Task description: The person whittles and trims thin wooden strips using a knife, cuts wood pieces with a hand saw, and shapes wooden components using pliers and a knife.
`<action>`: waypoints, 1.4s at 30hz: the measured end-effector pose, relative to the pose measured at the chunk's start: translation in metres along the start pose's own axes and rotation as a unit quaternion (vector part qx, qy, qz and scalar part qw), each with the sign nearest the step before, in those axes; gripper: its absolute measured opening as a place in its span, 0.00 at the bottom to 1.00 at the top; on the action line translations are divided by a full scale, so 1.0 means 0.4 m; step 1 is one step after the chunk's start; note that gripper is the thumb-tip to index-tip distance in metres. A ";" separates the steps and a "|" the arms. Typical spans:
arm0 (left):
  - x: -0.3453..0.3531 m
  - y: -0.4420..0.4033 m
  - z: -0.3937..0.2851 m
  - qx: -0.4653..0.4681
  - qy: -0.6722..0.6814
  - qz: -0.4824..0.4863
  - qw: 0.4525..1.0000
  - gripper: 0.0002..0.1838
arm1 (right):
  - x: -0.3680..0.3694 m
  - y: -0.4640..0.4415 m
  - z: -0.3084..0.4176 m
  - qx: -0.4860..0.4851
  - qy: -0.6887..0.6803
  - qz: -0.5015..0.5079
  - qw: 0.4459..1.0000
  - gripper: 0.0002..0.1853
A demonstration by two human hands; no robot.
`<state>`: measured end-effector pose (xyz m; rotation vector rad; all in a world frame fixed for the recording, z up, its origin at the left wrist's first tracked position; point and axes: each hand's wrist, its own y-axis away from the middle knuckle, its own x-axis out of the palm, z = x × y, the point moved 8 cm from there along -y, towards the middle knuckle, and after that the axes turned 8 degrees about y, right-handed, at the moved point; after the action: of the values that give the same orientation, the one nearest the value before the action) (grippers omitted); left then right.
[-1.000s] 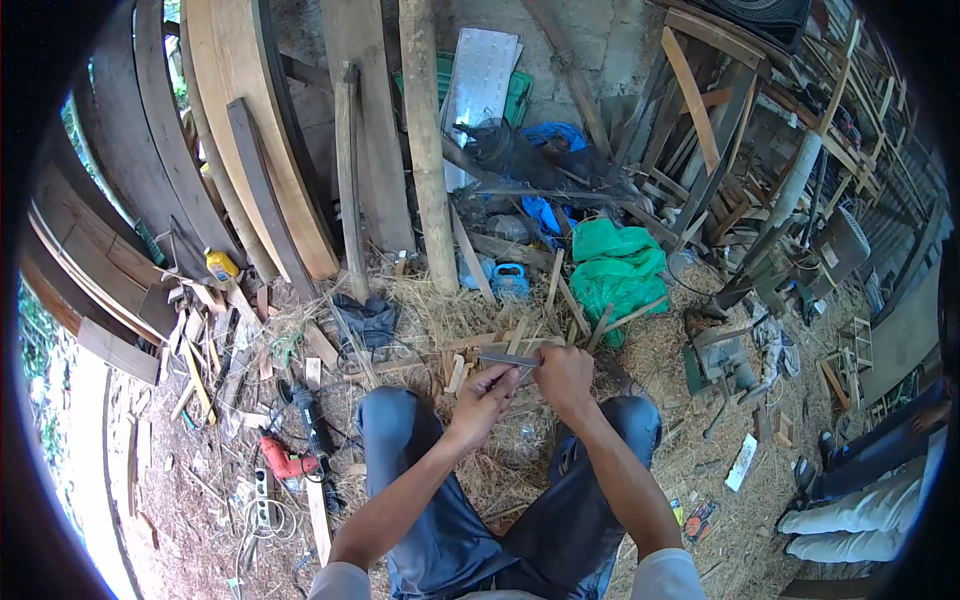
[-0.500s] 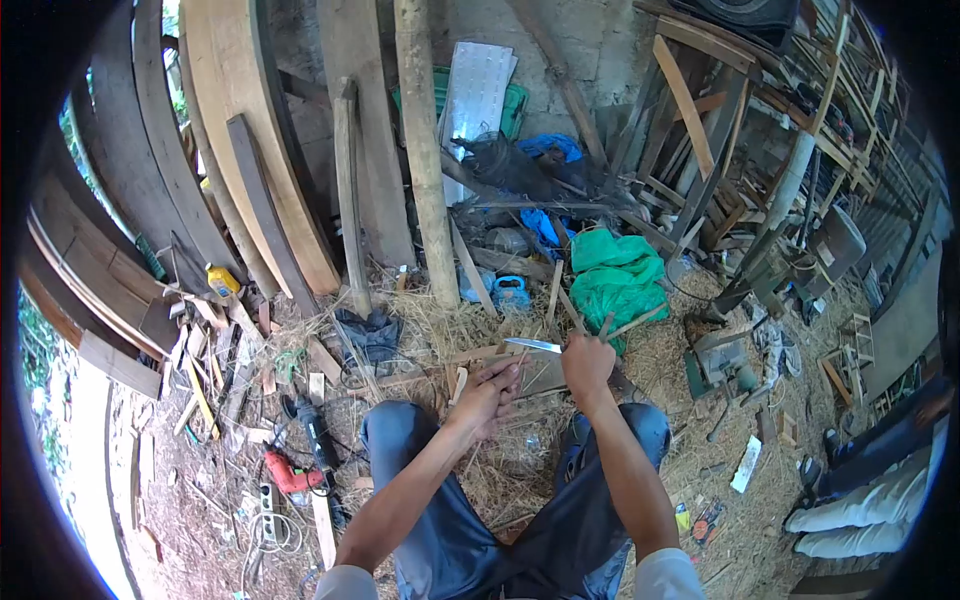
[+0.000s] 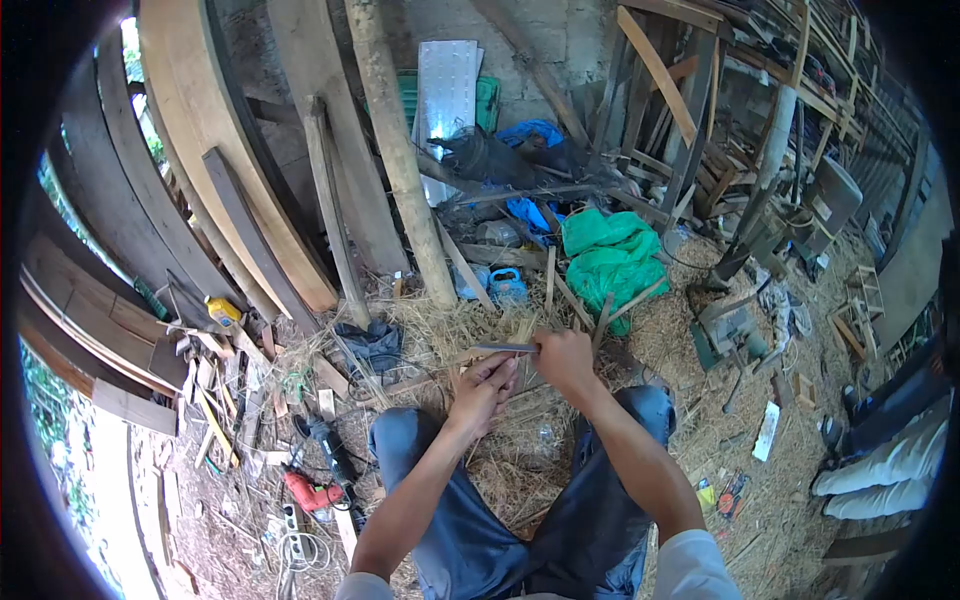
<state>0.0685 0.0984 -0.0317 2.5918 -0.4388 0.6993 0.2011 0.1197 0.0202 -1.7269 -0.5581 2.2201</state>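
Note:
My right hand (image 3: pixel 567 364) is closed round the handle end of a knife (image 3: pixel 508 348), whose grey blade points left. The blade lies over the fingertips of my left hand (image 3: pixel 482 392). Those fingers are pressed together around something small that I cannot make out. Both hands are above the gap between my knees, over straw and shavings.
A red drill (image 3: pixel 311 492) and a dark grinder (image 3: pixel 332 449) lie at the left by a power strip (image 3: pixel 293 522). A green bag (image 3: pixel 612 262) and a blue jug (image 3: pixel 508 287) are ahead. A metal machine (image 3: pixel 728 335) stands right. Another person's legs (image 3: pixel 890 465) show far right.
The knife was apart from my left hand half a second ago; now it is back against those fingers. The view has turned, tilting the posts.

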 end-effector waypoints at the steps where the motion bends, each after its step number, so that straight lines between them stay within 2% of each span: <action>1: 0.007 0.004 0.003 -0.004 -0.006 -0.001 1.000 0.15 | 0.011 0.005 0.020 -0.031 0.012 0.018 0.999 0.04; 4: 0.024 0.013 -0.009 0.016 -0.011 0.013 1.000 0.14 | 0.055 0.002 0.006 -0.020 0.044 0.054 0.997 0.04; 6: 0.014 0.012 0.000 -0.004 0.022 -0.001 1.000 0.13 | 0.072 -0.010 -0.010 -0.015 0.073 0.079 0.994 0.05; 10: 0.029 0.041 -0.009 -0.030 -0.001 0.034 0.999 0.14 | 0.051 -0.047 -0.223 0.187 0.171 0.045 0.966 0.06; 11: 0.025 0.049 -0.005 -0.022 0.008 0.019 1.000 0.14 | 0.038 -0.036 -0.234 0.193 0.165 0.046 0.966 0.06; 13: 0.011 0.052 -0.020 -0.004 0.016 0.009 1.000 0.14 | -0.029 -0.046 -0.228 0.161 0.120 -0.051 0.978 0.07; 15: -0.002 0.033 -0.039 0.045 -0.011 0.003 0.999 0.14 | -0.034 -0.025 -0.197 0.124 0.137 -0.058 0.981 0.06; 17: 0.006 0.030 -0.037 0.049 -0.033 0.001 0.998 0.13 | -0.029 -0.008 -0.137 0.099 -0.001 -0.070 0.993 0.05; 18: 0.007 0.030 -0.039 0.058 -0.056 -0.004 0.997 0.14 | -0.029 0.005 -0.108 0.100 -0.001 -0.070 0.993 0.05; 20: 0.025 0.028 -0.043 0.070 -0.080 -0.002 0.994 0.15 | -0.020 0.009 -0.027 0.000 0.009 -0.028 1.000 0.04; 22: 0.043 0.041 -0.040 0.084 -0.129 -0.006 0.988 0.14 | -0.006 0.006 -0.017 -0.011 0.005 -0.004 1.000 0.04; 24: 0.034 0.039 -0.040 0.085 -0.121 -0.007 0.989 0.14 | 0.019 0.005 -0.008 -0.025 -0.003 0.024 0.999 0.05; 27: 0.030 0.039 -0.050 0.080 -0.088 -0.001 0.993 0.13 | 0.062 -0.017 -0.041 -0.001 0.050 0.045 0.998 0.04; 29: 0.040 0.057 -0.055 0.073 -0.062 0.002 0.995 0.13 | 0.084 -0.032 -0.127 0.136 0.119 0.071 0.981 0.05; 31: 0.058 0.107 -0.050 0.039 -0.077 0.025 0.996 0.12 | 0.011 -0.050 -0.246 0.215 0.120 0.015 0.969 0.07; 32: 0.037 0.110 -0.049 0.053 -0.090 0.027 0.994 0.13 | 0.016 -0.033 -0.240 0.218 0.109 0.020 0.970 0.07; 35: -0.012 0.093 -0.089 0.108 -0.116 -0.039 0.987 0.13 | -0.036 -0.049 -0.219 0.163 0.134 -0.012 0.977 0.07; 37: 0.003 0.083 -0.083 0.100 -0.136 -0.031 0.985 0.13 | -0.031 -0.016 -0.146 0.116 0.008 -0.017 0.993 0.06; 38: 0.015 0.073 -0.081 0.132 -0.171 -0.026 0.976 0.13 | -0.036 -0.005 -0.122 0.119 0.010 -0.015 0.993 0.06; 40: 0.026 0.049 -0.062 0.163 -0.207 -0.016 0.965 0.14 | -0.035 0.000 -0.043 0.021 -0.056 0.015 0.998 0.06; 42: 0.029 0.025 -0.047 0.205 -0.229 0.007 0.951 0.13 | 0.000 0.010 -0.025 -0.002 -0.033 -0.005 0.999 0.04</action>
<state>0.0664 0.0963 -0.0075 3.1585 -0.4893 0.1908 0.2108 0.1176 0.0162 -1.6533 -0.5864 2.2782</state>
